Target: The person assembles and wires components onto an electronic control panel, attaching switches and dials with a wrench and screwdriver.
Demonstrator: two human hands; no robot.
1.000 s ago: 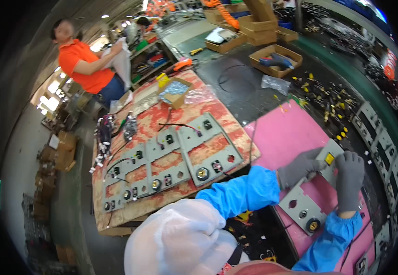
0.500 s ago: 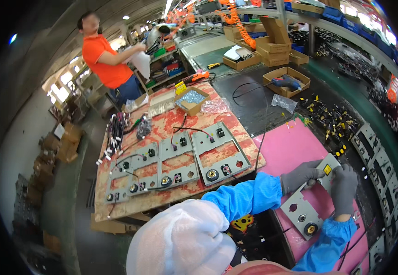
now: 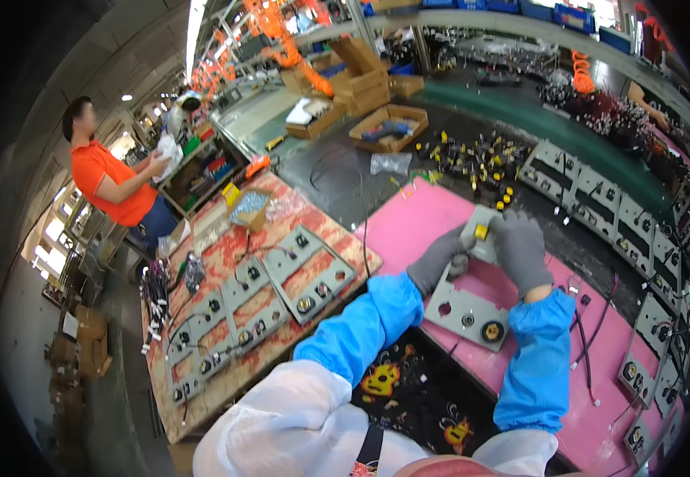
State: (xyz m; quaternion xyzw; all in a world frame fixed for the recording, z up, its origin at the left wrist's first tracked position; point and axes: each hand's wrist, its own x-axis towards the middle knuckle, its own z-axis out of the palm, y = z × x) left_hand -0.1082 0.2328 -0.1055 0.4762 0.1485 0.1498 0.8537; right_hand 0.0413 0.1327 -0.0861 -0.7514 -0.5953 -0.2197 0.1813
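Both hands wear grey gloves and hold one grey metal panel (image 3: 450, 308) above the pink mat. A large opening divides the panel, and a round brass-centred fitting (image 3: 492, 331) sits at its near corner. My left hand (image 3: 438, 262) is closed on the panel's left side near the far end. Over the far right side my right hand (image 3: 522, 250) is closed, its fingers bent beside a square yellow piece (image 3: 481, 231) set in the panel. The fingertips of my right hand are partly hidden.
Several similar panels (image 3: 307, 304) lie on the worn red-patterned board at left; more line the right. Loose wires (image 3: 587, 342) rest on the pink mat (image 3: 408, 226). Beyond are black-and-yellow parts (image 3: 480, 163) and a box holding a power tool (image 3: 388, 129). A person in orange (image 3: 110, 179) stands at far left.
The view has swung to the right, so more panels and the loose wires show. Both hands keep hold of the panel. The person in orange has lowered the white bag.
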